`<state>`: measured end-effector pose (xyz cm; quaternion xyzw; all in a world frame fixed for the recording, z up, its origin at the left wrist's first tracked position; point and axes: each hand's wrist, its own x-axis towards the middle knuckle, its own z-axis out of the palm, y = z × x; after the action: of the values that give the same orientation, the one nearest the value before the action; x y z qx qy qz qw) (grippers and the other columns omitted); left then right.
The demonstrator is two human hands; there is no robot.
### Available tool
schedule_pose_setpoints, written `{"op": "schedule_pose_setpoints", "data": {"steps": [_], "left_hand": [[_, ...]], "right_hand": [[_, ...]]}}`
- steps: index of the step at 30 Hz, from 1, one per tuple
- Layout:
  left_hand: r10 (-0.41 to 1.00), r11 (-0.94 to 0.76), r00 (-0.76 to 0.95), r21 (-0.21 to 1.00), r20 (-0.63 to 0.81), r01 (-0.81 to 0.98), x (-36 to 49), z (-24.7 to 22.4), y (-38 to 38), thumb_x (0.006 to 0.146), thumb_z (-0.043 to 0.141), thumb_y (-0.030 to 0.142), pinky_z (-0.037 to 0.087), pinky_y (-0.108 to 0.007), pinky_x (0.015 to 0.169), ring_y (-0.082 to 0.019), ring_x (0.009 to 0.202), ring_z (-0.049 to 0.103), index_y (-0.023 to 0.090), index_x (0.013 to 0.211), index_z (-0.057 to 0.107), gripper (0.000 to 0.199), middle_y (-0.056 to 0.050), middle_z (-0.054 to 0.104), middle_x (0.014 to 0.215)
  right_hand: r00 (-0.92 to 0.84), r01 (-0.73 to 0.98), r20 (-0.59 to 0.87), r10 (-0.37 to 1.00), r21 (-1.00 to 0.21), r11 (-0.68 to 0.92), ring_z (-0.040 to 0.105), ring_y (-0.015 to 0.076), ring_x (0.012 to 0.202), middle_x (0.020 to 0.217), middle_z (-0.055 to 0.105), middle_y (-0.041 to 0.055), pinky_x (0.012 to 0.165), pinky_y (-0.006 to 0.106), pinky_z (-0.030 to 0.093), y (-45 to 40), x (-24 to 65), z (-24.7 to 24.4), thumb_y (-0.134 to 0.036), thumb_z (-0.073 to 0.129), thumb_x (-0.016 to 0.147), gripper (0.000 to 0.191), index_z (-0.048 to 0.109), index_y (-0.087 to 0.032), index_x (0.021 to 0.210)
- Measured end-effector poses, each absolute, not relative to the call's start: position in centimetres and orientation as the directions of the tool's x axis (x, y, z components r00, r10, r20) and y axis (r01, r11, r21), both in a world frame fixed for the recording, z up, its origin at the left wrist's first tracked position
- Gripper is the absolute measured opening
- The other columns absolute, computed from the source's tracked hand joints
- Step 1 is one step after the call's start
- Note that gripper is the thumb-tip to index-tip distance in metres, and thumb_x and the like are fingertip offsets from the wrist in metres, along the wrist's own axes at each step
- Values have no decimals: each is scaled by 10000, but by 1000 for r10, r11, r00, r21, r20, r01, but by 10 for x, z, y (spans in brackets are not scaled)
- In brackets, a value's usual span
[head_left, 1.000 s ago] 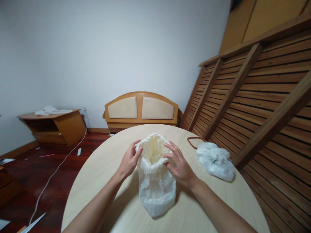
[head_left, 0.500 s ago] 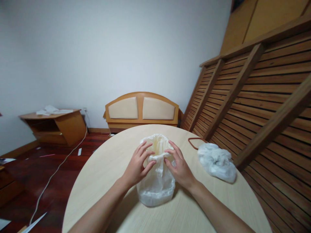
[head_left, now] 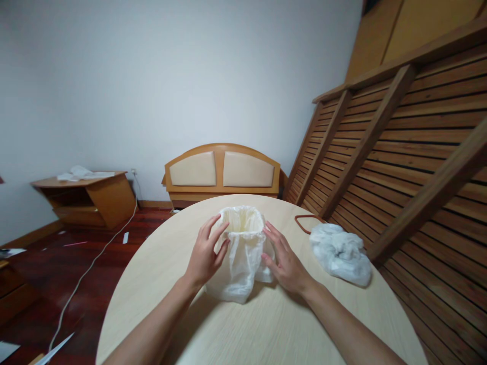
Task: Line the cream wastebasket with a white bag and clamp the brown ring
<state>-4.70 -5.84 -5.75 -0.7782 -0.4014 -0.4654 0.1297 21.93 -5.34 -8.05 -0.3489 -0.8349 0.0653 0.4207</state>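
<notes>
A thin white plastic bag (head_left: 241,263) stands on the round pale table (head_left: 289,334), its round mouth facing up and a yellowish tone inside. Its skirt hangs down in loose folds; whether a container is under it I cannot tell. My left hand (head_left: 207,251) is at the left side of the mouth, fingers apart and curved against the rim. On the opposite side, my right hand (head_left: 285,261) has its fingertips by the rim and its thumb lower against the bag, also spread. Neither hand shows a firm grip.
To the right lies a crumpled translucent plastic bag (head_left: 340,253) near the table edge, with a brown loop handle (head_left: 304,223) behind it. Slatted wooden panels (head_left: 411,167) lean at the right. Beyond the table stand a headboard (head_left: 219,172) and a low cabinet (head_left: 110,200); a cable (head_left: 85,271) crosses the floor.
My hands have moved apart from the front of the rim to its two sides. The mouth is rounder, and the bag's lower edge sits higher and farther back.
</notes>
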Motion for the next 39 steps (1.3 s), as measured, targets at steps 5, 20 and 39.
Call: {"op": "schedule_pose_setpoints", "data": {"steps": [5,20,39], "left_hand": [[443,-682,372,37,816,730,-49,-58,-58,956,596,229,516,-490,1052,-279,1296,544,294,1350,553,402,-93,634,1334],[492,-640,302,104,817,762,-53,-74,-42,963,539,165,518,-489,1081,-264,1357,531,286,1359,529,414,-98,583,1399],[336,-677,468,-136,817,723,-10,-87,-70,919,588,147,527,-402,928,-250,1125,614,220,1036,675,163,-113,659,1254]], "right_hand": [[-445,548,639,627,-359,755,209,229,1543,1662,236,97,1243,506,266,-50,223,-85,-277,529,987,666,214,-295,1574],[-396,682,303,867,-535,499,629,275,1245,1411,603,132,1012,422,493,-37,238,-98,-96,554,835,794,270,-256,1559],[-508,594,303,807,-556,582,656,257,1188,1348,669,100,990,371,488,-26,269,-92,-21,492,806,634,556,-231,1400]]}}
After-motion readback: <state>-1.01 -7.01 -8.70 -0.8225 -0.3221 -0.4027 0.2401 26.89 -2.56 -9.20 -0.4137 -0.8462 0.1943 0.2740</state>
